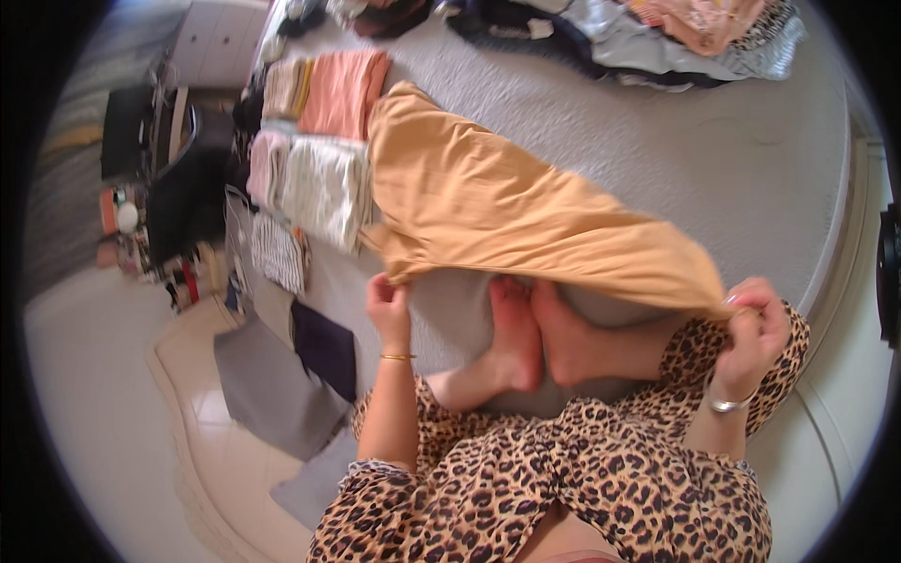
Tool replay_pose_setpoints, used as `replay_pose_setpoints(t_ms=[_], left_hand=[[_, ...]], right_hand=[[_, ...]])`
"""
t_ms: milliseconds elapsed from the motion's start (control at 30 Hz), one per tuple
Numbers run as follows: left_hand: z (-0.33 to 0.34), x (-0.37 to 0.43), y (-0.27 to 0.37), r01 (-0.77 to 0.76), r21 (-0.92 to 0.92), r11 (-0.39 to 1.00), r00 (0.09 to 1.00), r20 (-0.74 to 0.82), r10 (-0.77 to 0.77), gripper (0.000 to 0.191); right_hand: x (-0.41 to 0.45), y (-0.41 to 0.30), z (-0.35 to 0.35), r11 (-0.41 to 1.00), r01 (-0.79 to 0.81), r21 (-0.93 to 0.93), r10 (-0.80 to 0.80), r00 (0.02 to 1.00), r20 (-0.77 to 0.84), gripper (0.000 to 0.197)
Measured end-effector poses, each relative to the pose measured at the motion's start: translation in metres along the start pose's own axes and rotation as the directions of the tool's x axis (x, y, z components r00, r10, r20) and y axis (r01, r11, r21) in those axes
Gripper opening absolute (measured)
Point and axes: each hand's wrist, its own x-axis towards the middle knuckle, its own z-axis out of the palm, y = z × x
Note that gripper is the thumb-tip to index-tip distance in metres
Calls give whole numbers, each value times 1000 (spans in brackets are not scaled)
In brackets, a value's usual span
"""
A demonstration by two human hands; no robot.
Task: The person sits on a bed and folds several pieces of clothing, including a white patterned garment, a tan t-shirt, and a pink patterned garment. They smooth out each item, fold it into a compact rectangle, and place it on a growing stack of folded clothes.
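A light orange cloth garment (521, 204) is stretched out before me, with creases running along its length. My left hand (388, 302) pinches its near left corner. At the right end, my right hand (759, 327) grips the other near corner between thumb and fingers. The garment's far side lies on a grey fleecy bed cover (767, 169), while its near edge spans just beyond my bare feet (528, 331). Which kind of garment it is, I cannot tell.
Folded clothes stand in stacks at the left: a coral one (343, 91), a white one (327, 186) and a striped one (278, 252). Loose clothes (633, 35) are heaped at the far edge. Grey cloth (281, 383) and dark cloth (325, 348) lie at the left bed edge.
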Motion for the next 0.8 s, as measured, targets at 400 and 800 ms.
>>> replay_pose_setpoints(t_ms=[400,800], left_hand=[[14,-51,-10,226,354,907,865,355,-355,41],[8,-34,-30,310,3,951,900,322,-294,13]], right_hand=[[17,37,-15,908,170,-383,-77,966,247,9],[22,90,-11,961,129,-245,-81,977,195,6]])
